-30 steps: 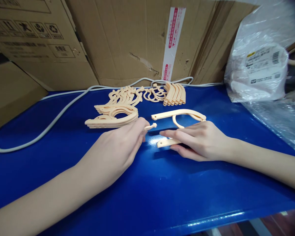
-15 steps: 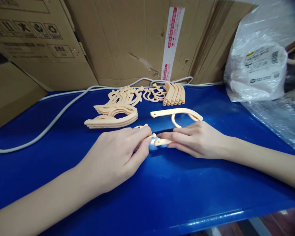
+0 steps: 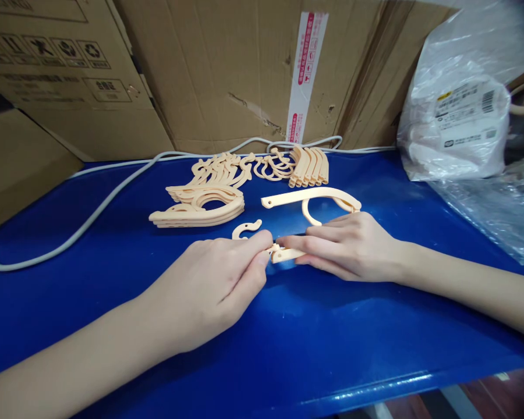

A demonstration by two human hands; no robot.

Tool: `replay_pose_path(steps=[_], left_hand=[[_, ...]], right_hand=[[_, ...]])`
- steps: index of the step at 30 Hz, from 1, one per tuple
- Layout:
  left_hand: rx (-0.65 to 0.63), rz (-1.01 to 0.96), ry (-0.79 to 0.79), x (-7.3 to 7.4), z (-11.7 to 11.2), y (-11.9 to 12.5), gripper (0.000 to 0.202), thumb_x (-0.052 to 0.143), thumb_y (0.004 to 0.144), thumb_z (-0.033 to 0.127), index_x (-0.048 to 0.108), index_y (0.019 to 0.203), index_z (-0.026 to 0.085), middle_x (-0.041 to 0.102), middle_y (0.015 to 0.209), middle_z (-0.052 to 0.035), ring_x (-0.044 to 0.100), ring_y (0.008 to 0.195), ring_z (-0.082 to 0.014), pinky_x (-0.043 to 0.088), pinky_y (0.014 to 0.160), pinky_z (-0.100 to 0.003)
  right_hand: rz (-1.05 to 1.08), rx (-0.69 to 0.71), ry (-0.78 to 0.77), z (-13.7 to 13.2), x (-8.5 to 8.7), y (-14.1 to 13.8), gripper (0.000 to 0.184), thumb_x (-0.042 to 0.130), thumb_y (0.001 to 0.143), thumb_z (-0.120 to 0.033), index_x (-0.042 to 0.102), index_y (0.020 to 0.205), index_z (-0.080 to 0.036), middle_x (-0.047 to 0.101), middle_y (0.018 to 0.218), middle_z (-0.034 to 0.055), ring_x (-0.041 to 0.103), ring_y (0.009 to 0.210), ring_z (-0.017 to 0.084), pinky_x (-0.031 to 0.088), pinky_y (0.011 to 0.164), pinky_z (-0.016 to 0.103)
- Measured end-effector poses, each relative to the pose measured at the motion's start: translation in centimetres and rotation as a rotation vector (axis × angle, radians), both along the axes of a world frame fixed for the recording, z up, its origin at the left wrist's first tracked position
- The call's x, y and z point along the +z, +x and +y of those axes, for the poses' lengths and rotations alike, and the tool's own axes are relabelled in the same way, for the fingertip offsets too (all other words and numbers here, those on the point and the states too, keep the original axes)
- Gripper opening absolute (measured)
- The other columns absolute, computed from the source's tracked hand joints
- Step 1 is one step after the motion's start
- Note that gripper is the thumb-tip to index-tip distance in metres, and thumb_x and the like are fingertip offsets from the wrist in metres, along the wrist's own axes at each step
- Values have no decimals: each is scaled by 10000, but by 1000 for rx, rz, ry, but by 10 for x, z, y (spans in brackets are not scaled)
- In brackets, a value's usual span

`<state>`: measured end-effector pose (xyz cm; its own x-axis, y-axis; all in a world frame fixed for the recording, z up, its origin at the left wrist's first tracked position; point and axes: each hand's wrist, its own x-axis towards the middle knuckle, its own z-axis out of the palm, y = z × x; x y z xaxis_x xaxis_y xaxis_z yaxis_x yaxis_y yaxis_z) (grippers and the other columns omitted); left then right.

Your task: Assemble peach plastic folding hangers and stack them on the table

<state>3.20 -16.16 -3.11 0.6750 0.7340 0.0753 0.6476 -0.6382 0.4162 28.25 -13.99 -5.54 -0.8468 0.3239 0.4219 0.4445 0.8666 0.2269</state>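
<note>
My left hand (image 3: 213,279) is closed in a pinch on a cream plastic hanger hook (image 3: 247,227); its curved end sticks out beyond the fingers. Opposite it, my right hand (image 3: 349,247) grips a cream folding hanger frame, with one long arm (image 3: 308,196) extending behind the fingers and the holed end of another arm (image 3: 283,255) poking out in front. The small tip of the hook piece meets that holed end between both hands. My fingers hide how far the two parts are joined.
Folded hangers lie stacked (image 3: 201,216) to the left on the blue tabletop (image 3: 288,343). Behind are loose hooks (image 3: 220,169) and a row of hanger arms (image 3: 310,166). A white cable (image 3: 126,180) runs along cardboard boxes (image 3: 227,70); a plastic-wrapped package (image 3: 456,128) stands right.
My left hand has shifted slightly right and down, bringing the hook's tip against the frame's holed end. More of the hook's curve shows. The frame's rear arm has swung slightly up and left.
</note>
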Motion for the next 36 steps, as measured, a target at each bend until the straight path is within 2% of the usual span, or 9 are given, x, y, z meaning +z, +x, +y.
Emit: replay_pose_path(steps=[4, 8, 14, 19, 23, 28, 33, 36], left_hand=[[-2, 23, 127, -4, 1, -1, 281, 286, 1027, 332, 508, 884, 235, 597, 623, 49, 582, 530, -161, 315, 496, -274], [20, 160, 258, -13, 5, -1, 241, 375, 1016, 387, 508, 898, 225, 648, 649, 17, 622, 501, -199, 293, 454, -278], [2, 287, 350, -12, 6, 2, 167, 388, 1020, 288, 483, 901, 221, 695, 679, -2, 685, 543, -226, 299, 448, -277], [-29, 358, 520, -12, 5, 1, 185, 354, 1026, 279, 482, 908, 215, 623, 589, 12, 608, 423, -198, 226, 402, -267], [-70, 319, 645, -14, 5, -1, 224, 325, 1019, 226, 484, 864, 206, 564, 557, 13, 551, 379, -177, 202, 378, -261], [-127, 319, 816, -11, 4, 1, 284, 328, 935, 59, 501, 750, 190, 493, 527, 4, 535, 386, -176, 225, 378, -275], [-162, 369, 875, -10, 5, 2, 287, 355, 936, 78, 526, 734, 188, 546, 583, -25, 576, 441, -188, 293, 393, -286], [-160, 401, 904, -9, 4, 2, 294, 363, 939, 87, 533, 724, 192, 550, 583, -29, 568, 450, -195, 316, 406, -292]], right_hand=[[49, -10, -34, -1, 1, -2, 348, 376, 1069, -319, 629, 1250, -161, 723, 768, -7, 638, 563, 95, 391, 516, 243], [74, -21, -117, -2, 0, -5, 319, 396, 1063, -320, 650, 1154, -150, 767, 869, 25, 683, 623, 108, 436, 558, 231], [85, -31, -120, -2, -3, -6, 317, 400, 1061, -339, 659, 1107, -161, 767, 858, 19, 690, 626, 118, 443, 561, 234], [93, -27, -161, -2, -3, -6, 314, 402, 1061, -324, 658, 1117, -151, 755, 831, 20, 684, 630, 107, 437, 556, 220], [91, -25, -162, -2, -4, -5, 307, 412, 1056, -319, 658, 1138, -153, 759, 859, 27, 690, 639, 115, 443, 553, 230], [104, -29, -183, -2, -3, -5, 307, 395, 1063, -327, 646, 1134, -166, 757, 830, 8, 680, 628, 98, 412, 540, 217], [114, -16, -215, -2, -3, -4, 316, 395, 1064, -332, 648, 1128, -154, 755, 813, 13, 670, 604, 100, 401, 542, 219], [87, -31, -289, -1, -4, -3, 333, 392, 1065, -351, 643, 1169, -158, 764, 841, 27, 680, 631, 111, 414, 570, 221]])
